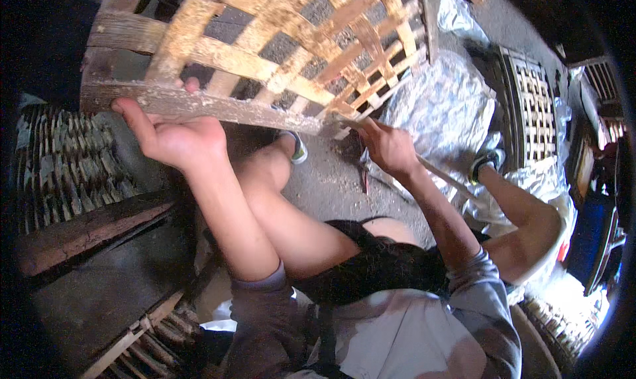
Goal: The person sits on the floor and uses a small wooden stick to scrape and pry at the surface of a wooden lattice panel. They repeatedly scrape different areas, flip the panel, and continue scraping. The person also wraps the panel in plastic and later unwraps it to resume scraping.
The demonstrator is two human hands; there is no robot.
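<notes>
The left hand (185, 141) clasps the lower edge of a wooden lattice panel (235, 59) between thumb and fingers. The right hand (392, 148) curls its fingers around a thin stick (445, 176).

Brn wd lattice panel (232, 58), tilted, thin strip (445, 175)

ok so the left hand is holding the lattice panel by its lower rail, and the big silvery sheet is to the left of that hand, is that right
Not quite: the big silvery sheet is to the right of the left hand, as the head view shows. That hand is holding the lattice panel by its lower rail.
</notes>
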